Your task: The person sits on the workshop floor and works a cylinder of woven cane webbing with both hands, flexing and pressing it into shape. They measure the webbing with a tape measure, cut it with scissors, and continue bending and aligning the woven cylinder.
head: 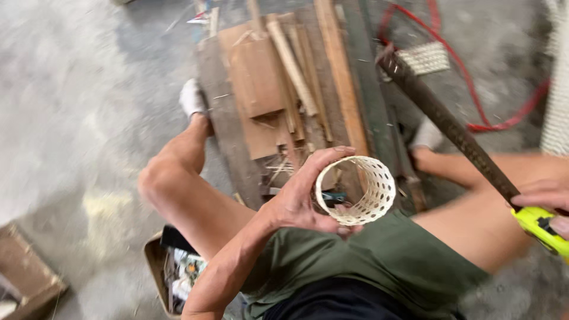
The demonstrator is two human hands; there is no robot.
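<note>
Grey concrete floor (71, 101), dusty, blurred by head motion. A stack of wooden planks and slats (284, 89) lies ahead between your bare legs; you sit low, knees spread around it. A red cable (468, 89) loops across the floor at upper right.

Your left hand (302, 198) wraps the woven cylinder (358, 189), a pale open-weave tube, fingers curled over the top of its rim and thumb beneath. It is held on its side above your lap, open mouth turned toward you, likely so that you can look down the bore.

Your right hand (542, 198), at the frame edge, is closed on the yellow handle (539, 228) of a long dark blade (444, 121). The blade angles up and away over the planks, its tip well apart from the cylinder, probably to keep it clear.

A second woven piece (424, 58) lies past the blade's tip. An open box of small items (181, 272) sits under your left forearm.
</note>
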